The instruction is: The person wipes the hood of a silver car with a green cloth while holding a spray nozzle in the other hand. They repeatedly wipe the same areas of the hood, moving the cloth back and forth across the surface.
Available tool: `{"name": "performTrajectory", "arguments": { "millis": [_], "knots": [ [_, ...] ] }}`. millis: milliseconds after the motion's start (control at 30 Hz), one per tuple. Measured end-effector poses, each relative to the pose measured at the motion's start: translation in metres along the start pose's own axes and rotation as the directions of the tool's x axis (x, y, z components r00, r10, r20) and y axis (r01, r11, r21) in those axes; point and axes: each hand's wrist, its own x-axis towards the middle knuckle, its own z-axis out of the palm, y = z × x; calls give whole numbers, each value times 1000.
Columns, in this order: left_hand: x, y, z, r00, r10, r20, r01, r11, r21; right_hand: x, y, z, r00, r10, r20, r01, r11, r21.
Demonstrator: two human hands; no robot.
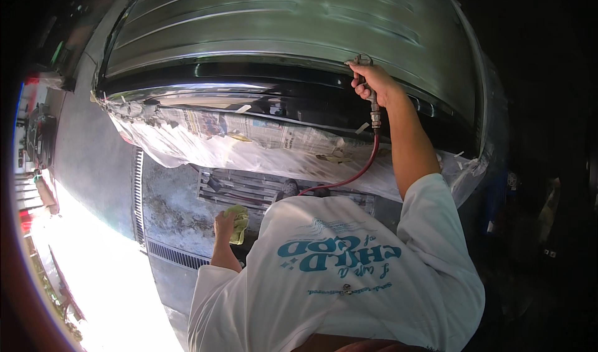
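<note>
- Right hand [377, 87], upper right of centre: fingers curled round a metal air tool [375, 110], its top by the panel's near edge.
- Red hose [369, 162] drops from the tool, bending toward lower centre.
- Left hand [223, 226], lower left of centre: closed on a yellow-green cloth [238, 225], well apart from the tool.
- Ribbed grey-green panel [261, 31] fills the upper centre; black trim [249, 73] borders it below, then printed newspaper [261, 131] and clear sheeting [243, 156].
- Grey floor [93, 165] opens at left, beside a slotted drain [177, 254].
- White shirt [398, 296], bottom centre: blue lettering, upside down.
</note>
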Motion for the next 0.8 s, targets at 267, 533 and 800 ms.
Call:
{"name": "performTrajectory", "arguments": {
  "millis": [267, 533, 800],
  "knots": [
    [-36, 33, -4, 1000, -9, -11, 9, 1000, -13, 20, 4, 34, 996, -46, 75, 38, 994, 100],
    [-52, 12, -18, 985, -109, -132, 94, 990, -108, 32, 7, 84, 989, -59, 135, 59, 998, -1],
    [79, 39, -85, 965, 149, -215, -222, 901, -373, 28, -35, 142, 987, -109, 117, 112, 994, -16]
  ]
}}
